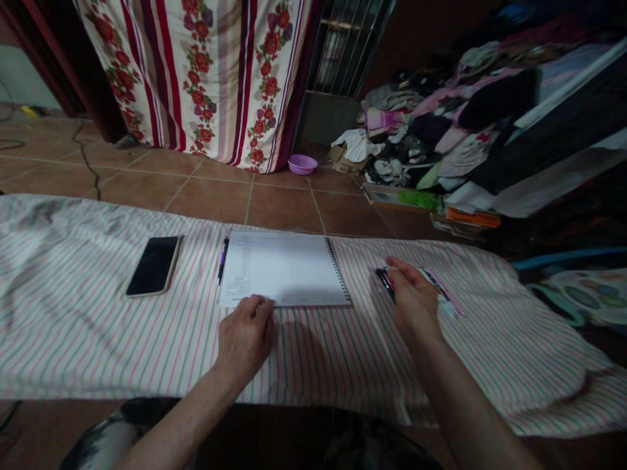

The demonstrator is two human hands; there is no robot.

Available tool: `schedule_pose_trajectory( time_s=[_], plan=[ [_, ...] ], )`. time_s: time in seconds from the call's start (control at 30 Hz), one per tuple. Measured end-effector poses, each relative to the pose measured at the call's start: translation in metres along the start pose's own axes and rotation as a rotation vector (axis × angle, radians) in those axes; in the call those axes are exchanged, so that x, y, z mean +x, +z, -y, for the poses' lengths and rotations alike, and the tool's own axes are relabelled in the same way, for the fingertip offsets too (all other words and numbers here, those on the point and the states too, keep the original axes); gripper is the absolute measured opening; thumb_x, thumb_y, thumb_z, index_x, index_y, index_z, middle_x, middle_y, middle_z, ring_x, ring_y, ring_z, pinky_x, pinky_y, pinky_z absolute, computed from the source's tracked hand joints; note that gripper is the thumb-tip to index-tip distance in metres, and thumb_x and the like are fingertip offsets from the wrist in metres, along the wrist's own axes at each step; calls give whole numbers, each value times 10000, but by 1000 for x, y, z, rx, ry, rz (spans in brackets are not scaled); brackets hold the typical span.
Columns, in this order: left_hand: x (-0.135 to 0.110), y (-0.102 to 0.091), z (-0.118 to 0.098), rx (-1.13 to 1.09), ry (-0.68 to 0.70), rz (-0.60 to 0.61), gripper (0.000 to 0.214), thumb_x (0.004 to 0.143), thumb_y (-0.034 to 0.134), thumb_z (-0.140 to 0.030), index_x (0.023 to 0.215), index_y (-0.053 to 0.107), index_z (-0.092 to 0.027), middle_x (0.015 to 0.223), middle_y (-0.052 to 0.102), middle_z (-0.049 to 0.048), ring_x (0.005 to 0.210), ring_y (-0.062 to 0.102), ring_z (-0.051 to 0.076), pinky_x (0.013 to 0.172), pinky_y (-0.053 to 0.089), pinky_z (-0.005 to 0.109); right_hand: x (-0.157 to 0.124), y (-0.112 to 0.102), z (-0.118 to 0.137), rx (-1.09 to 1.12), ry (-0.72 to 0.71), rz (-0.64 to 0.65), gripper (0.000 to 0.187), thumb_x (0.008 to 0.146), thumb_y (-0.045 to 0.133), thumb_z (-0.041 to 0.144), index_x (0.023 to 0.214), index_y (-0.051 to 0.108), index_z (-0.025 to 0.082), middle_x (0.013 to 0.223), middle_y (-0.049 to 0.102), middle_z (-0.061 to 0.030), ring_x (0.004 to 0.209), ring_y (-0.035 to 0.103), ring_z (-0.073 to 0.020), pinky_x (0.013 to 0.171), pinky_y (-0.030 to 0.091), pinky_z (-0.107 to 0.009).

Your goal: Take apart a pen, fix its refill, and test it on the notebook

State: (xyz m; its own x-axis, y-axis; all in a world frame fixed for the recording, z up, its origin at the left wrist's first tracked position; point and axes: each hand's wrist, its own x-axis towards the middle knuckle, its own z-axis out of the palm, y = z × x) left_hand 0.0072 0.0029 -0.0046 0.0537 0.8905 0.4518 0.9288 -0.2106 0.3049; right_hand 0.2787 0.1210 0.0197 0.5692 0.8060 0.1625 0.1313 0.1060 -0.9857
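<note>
Touched the near edge of the notebook [284, 267] with the left grip [245, 336], loosely curled, holding nothing. Rested the right grip [414, 297] on a dark pen [383, 279]; could not tell whether clasped.

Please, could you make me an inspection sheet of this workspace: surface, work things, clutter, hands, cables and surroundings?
Surface: striped cloth, spread flat, with some wrinkles at the right.
Work things: notebook in the middle, white page up, spiral at its right; dark pen and a packet partly under the right hand.
Clutter: purple pen beside the notebook's left edge; phone further left, screen dark.
Hands: left hand rests on the notebook's near edge; right hand lies over the dark pen, grip unclear.
Cables: one cable on the tiled floor, far left; nothing seen on the cloth.
Surroundings: hanging flowered cloth, purple bowl, pile of clothes at right.
</note>
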Motion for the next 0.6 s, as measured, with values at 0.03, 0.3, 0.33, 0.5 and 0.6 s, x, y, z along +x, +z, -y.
schedule_pose_trajectory(
  time_s=[0.03, 0.3, 0.33, 0.5, 0.6],
  plan=[
    [5, -3, 6, 5, -72, 0, 245, 884, 442, -183, 1019, 646, -192, 956, 667, 57, 820, 630, 203, 606, 463, 295, -21, 11, 7, 42, 63, 47, 260, 642, 680, 273, 887, 710, 190, 956, 703, -41, 801, 616, -128, 762, 487, -276],
    [40, -15, 75, -62, -583, -112, 279, 852, 461, -257, 986, 682, -152, 980, 622, 86, 728, 629, 191, 680, 470, 322, -141, 66, 24, 189, 304, 424, 301, 699, 657, 345, 952, 688, 185, 846, 709, -33, 644, 608, -117, 607, 494, -263],
    [41, -14, 81, -70, -609, -124, 279, 845, 465, -268, 970, 685, -149, 960, 624, 87, 725, 629, 196, 697, 473, 330, -146, 69, 21, 180, 284, 450, 297, 718, 641, 345, 962, 684, 182, 801, 702, -24, 611, 592, -110, 592, 485, -259],
    [39, -5, 98, -140, -619, -109, 264, 836, 481, -304, 893, 679, -140, 881, 628, 91, 700, 629, 195, 731, 483, 345, -160, 74, 11, 126, 275, 554, 273, 749, 616, 356, 925, 677, 156, 616, 642, 4, 513, 527, -100, 500, 434, -235],
    [39, 0, 99, -168, -593, -37, 267, 833, 504, -342, 871, 675, -140, 865, 622, 92, 685, 621, 189, 719, 485, 336, -163, 75, 14, 159, 315, 606, 256, 762, 631, 356, 917, 678, 159, 632, 650, -4, 524, 537, -101, 492, 425, -226]
  ],
)
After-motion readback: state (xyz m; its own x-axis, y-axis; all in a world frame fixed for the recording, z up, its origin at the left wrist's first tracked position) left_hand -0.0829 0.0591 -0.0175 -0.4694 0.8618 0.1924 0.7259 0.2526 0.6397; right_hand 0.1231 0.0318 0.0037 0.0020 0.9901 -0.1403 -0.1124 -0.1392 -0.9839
